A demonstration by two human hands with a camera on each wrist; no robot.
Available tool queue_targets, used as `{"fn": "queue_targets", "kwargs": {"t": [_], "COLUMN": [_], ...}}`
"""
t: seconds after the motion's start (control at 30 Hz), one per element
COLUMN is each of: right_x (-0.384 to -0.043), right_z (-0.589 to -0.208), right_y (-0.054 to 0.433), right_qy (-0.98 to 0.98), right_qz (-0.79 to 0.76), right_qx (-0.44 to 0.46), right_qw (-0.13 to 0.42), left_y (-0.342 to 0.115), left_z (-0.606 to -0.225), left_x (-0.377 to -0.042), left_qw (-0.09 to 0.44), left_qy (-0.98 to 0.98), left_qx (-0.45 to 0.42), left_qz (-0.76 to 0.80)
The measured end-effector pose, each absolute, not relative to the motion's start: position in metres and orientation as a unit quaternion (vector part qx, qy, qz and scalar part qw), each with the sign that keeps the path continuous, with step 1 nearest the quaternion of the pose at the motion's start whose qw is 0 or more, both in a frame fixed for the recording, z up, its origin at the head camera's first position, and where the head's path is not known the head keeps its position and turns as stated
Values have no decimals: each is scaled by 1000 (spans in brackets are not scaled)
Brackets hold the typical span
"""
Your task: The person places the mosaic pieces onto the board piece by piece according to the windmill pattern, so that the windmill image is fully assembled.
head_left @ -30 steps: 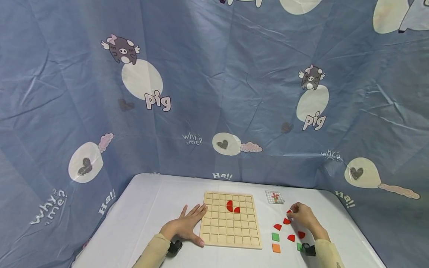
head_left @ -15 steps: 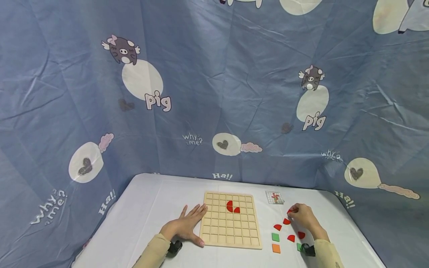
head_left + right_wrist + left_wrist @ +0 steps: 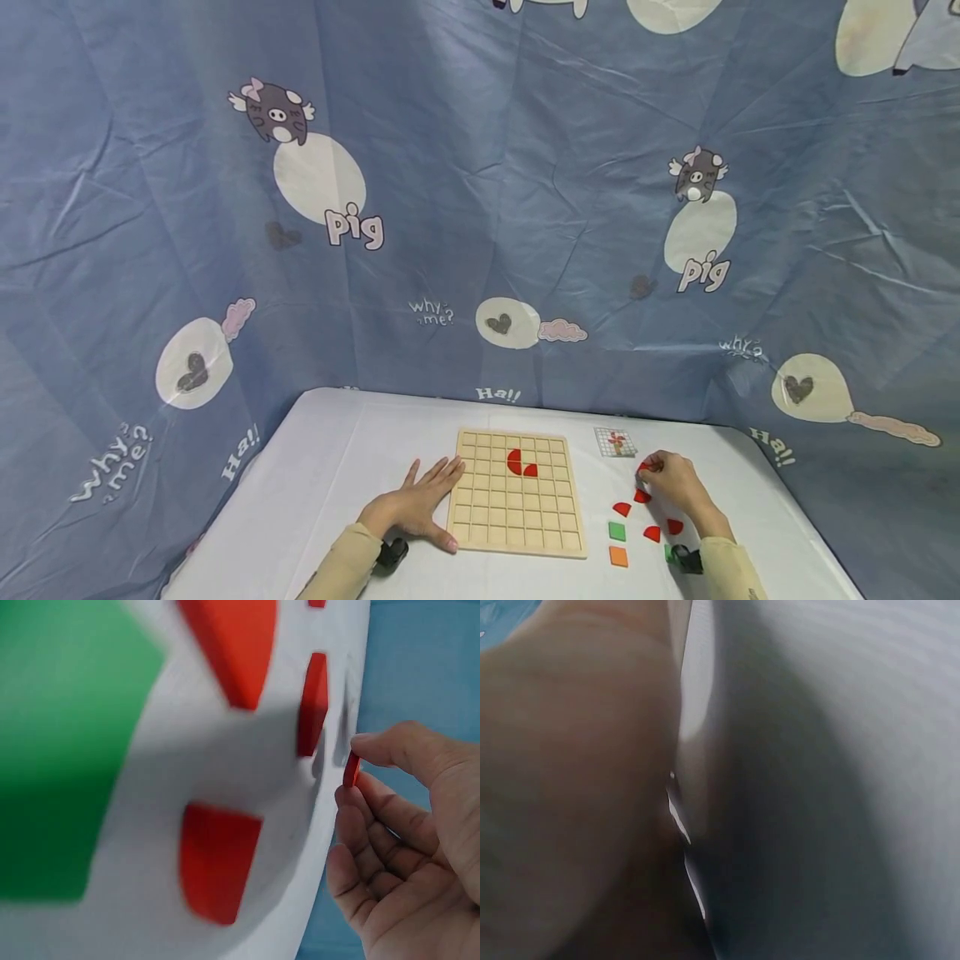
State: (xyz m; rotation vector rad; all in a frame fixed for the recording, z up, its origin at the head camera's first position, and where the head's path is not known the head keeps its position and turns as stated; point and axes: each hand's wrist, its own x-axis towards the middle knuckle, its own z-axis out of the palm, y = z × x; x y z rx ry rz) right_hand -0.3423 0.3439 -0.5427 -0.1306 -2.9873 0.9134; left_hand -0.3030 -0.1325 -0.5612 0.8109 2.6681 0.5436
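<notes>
red piece [image 3: 352, 769] was pinched in right grip [image 3: 677, 482]; left grip [image 3: 412, 505], spread apart, rested at edge of wooden board [image 3: 516, 533].

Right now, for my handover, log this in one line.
right hand: pinches red piece | left hand: spread at left edge of wooden grid board

Right hand [image 3: 675, 479], red piece [image 3: 351, 770] shifted slightly left.

head view facing forward and down, wrist views close, red pieces [image 3: 220, 862] shared by head and right wrist
</notes>
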Motion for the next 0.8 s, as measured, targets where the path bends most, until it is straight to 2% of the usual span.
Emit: {"fn": "queue_targets", "kwargs": {"t": [0.23,0.47,0.8], "right_x": [-344,-344,-342], "right_z": [-541,-542,-541], "right_y": [325,293,250], "right_qy": [-951,-948,-936], "right_qz": [308,314,331], "right_qx": [-24,34,110], "right_qw": [12,44,35], "left_y": [-131,-132,-132], "left_z": [-559,-560,-563], "left_x": [-302,-302,-302], "left_qw": [149,147,139], "left_qy": [929,929,931], "left_qx": [284,285,281], "left_qz": [183,185,187]}}
